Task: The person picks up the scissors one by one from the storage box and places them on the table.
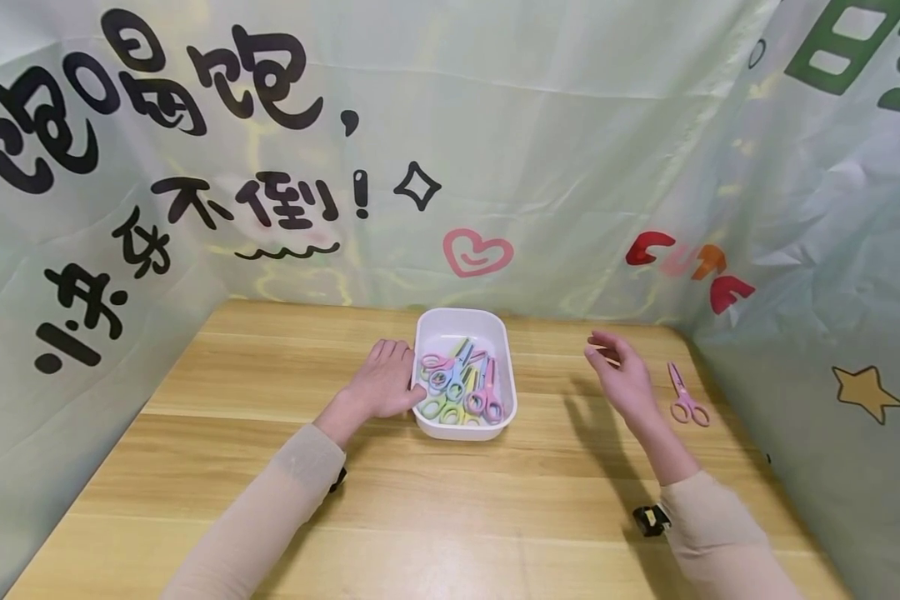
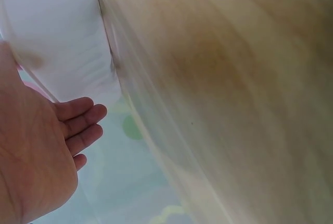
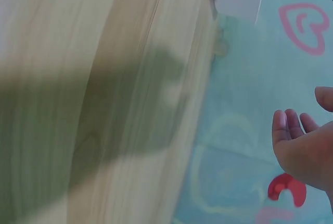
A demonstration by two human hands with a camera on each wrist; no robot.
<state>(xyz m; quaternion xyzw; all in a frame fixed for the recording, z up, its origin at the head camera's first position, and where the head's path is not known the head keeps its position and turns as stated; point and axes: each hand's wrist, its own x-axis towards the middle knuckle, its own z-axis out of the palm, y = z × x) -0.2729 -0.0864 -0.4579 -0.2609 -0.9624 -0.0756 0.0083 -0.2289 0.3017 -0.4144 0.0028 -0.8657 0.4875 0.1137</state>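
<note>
A white plastic tub (image 1: pixel 461 432) stands near the far edge of the table, holding several pairs of pastel scissors (image 1: pixel 453 387) in pink, blue, green and yellow. Against its left side lies my left hand (image 1: pixel 381 382), the thumb reaching the rim and the fingers extended. The left wrist view has that palm (image 2: pixel 39 146) beside the tub's outer wall (image 2: pixel 62 31). To the right, my right hand (image 1: pixel 624 379) hovers over the table with loosely bent fingers and nothing in them. One pink pair of scissors (image 1: pixel 686 405) lies on the table just right of it.
The wooden table (image 1: pixel 450 517) ends at a pale fabric backdrop (image 1: pixel 585 167), printed with black characters and a pink heart (image 1: pixel 478 253). Fabric also walls the left and right sides. A small black device (image 1: pixel 651 521) sits at my right wrist.
</note>
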